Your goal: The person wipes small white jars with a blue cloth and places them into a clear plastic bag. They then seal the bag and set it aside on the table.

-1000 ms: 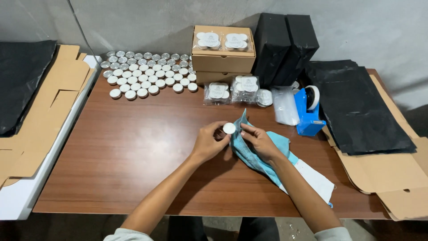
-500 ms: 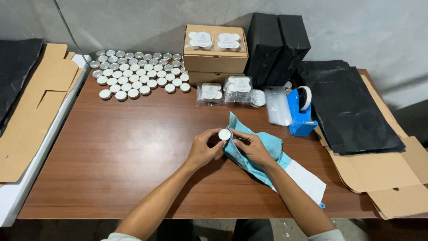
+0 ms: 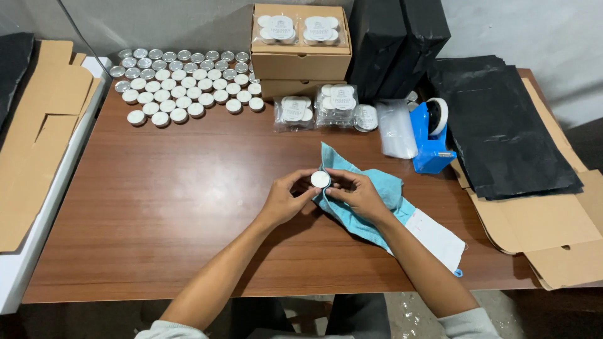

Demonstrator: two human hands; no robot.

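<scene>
A small round white-topped tin sits between the fingertips of both my hands over the middle of the brown wooden table. My left hand grips it from the left. My right hand grips it from the right and also has a light blue cloth draped under it. The cloth trails down and right across a white sheet.
Several matching small tins stand in rows at the back left. Cardboard boxes with bagged tins, clear packs, black boxes, a blue tape dispenser, black sheets and flat cardboard lie to the right. More cardboard lies at the left.
The hands stay together on the tin with only slight finger shifts. The view has shifted slightly as my head moved.
</scene>
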